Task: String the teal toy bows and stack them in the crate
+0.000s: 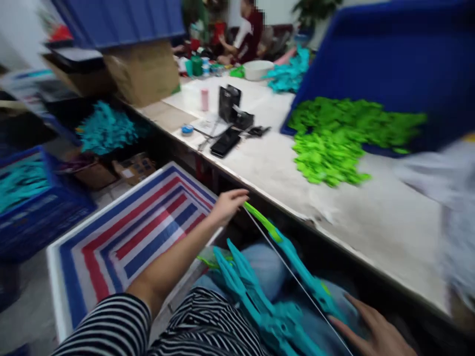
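Note:
A teal toy bow (302,269) with a bright green tip and a thin white string slants across my lap. My left hand (228,206) is closed on the green tip at its upper end, fingers pinched near the string. Lower down, my right hand (382,329) has its thumb and forefinger on either side of the bow's teal body; motion blurs it and the frame cuts it off. More teal bow parts (256,301) lie on my lap beside the bow, some with green ends.
The white table (274,158) has its edge just beyond my hands. A tipped blue bin (386,64) spills green parts (330,153) onto it. A black phone (225,142) lies near the edge. At left are a striped-sheet-covered surface (89,247) and a blue crate (44,212). A person (252,34) sits far back.

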Available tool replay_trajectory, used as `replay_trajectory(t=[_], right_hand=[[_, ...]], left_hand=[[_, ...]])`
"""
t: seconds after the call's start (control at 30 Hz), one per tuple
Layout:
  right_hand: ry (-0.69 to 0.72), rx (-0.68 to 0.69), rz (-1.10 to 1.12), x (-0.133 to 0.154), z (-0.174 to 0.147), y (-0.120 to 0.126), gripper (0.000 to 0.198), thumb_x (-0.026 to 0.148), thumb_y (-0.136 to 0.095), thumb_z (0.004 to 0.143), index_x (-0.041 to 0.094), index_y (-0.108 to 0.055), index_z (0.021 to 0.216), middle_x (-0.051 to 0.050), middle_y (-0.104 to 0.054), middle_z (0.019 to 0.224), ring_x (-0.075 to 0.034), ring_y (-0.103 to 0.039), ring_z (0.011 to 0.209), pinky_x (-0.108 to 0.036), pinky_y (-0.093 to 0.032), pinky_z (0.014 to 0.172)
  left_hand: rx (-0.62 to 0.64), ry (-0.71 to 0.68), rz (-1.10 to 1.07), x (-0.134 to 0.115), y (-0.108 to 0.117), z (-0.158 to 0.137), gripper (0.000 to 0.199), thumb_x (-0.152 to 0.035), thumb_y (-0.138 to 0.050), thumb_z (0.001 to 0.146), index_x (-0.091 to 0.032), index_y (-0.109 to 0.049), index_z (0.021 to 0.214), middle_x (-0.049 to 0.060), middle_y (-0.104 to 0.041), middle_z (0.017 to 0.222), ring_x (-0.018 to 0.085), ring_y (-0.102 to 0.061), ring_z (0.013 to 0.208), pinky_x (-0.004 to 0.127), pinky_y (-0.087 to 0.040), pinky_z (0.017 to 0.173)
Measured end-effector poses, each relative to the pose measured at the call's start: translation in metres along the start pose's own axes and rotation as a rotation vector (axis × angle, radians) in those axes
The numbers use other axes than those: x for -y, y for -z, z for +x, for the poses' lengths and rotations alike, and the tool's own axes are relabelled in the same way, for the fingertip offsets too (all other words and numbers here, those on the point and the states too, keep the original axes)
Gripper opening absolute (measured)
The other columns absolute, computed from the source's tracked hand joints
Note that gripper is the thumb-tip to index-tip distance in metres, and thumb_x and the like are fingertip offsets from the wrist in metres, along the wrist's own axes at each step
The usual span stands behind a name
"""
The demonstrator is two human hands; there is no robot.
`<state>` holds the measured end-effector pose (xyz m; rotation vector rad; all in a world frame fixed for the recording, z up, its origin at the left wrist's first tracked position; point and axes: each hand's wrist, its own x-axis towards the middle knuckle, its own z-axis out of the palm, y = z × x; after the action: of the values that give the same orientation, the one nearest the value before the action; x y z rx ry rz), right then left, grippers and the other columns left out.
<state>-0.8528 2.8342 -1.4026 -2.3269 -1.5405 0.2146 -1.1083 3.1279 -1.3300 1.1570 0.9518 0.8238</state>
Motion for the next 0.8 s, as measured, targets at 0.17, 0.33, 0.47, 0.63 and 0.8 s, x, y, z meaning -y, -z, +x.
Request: replay_trajectory(t=[0.17, 0.33, 0.47, 0.63, 0.8], right_hand=[[-0.154, 0.224, -0.019, -0.010, -0.044, 0.006, 0.044, 0.039, -0.052, 0.075, 0.027, -0.065, 0.115, -0.008, -0.071, 0.098, -0.026, -0.068, 0.085, -0.035, -0.054, 0.070], [0.033, -0.021, -0.465, 0.014, -0.048, 0.024, 0.037, 0.026, -0.058, 0.075, 0.025, -0.068, 0.110, -0.009, -0.066, 0.085, -0.026, -0.060, 0.078, -0.035, -0.047, 0.068], [0.183, -0.226, -0.684, 0.041, -0.053, 0.050, 0.031, 0.019, -0.063, 0.072, 0.025, -0.069, 0.102, -0.011, -0.062, 0.093, -0.026, -0.053, 0.089, -0.041, -0.041, 0.084], [0.302, -0.466, -0.681, 0.076, -0.031, 0.077, 0.027, 0.017, -0.053, 0.081, 0.028, -0.067, 0.101, -0.009, -0.060, 0.101, -0.025, -0.050, 0.100, -0.046, -0.034, 0.097], [0.369, -0.585, -0.561, 0.117, 0.017, 0.082, 0.024, 0.020, -0.054, 0.085, 0.032, -0.066, 0.102, -0.006, -0.060, 0.101, -0.022, -0.050, 0.101, -0.048, -0.031, 0.101]], left_hand=[[-0.083, -0.262, 0.058, -0.005, -0.014, -0.008, 0.026, -0.021, -0.061, 0.073, -0.013, -0.070, 0.096, 0.009, -0.070, 0.100, 0.015, -0.062, 0.086, 0.024, -0.046, 0.072], [0.135, -0.583, 0.319, -0.023, -0.026, -0.050, 0.020, -0.029, -0.056, 0.081, -0.015, -0.070, 0.082, 0.006, -0.069, 0.086, 0.016, -0.062, 0.083, 0.025, -0.047, 0.074], [0.472, -0.654, 0.525, -0.034, -0.030, -0.068, 0.020, -0.028, -0.054, 0.082, -0.017, -0.070, 0.083, 0.006, -0.070, 0.086, 0.017, -0.063, 0.083, 0.027, -0.049, 0.077], [0.853, -0.700, 0.760, -0.050, -0.054, -0.065, 0.038, -0.033, -0.062, 0.078, -0.020, -0.064, 0.113, 0.010, -0.065, 0.118, 0.023, -0.059, 0.109, 0.036, -0.044, 0.096], [0.767, -0.768, 0.772, -0.087, -0.056, -0.050, 0.043, -0.034, -0.063, 0.076, -0.018, -0.063, 0.116, 0.011, -0.064, 0.121, 0.024, -0.057, 0.113, 0.036, -0.043, 0.099]])
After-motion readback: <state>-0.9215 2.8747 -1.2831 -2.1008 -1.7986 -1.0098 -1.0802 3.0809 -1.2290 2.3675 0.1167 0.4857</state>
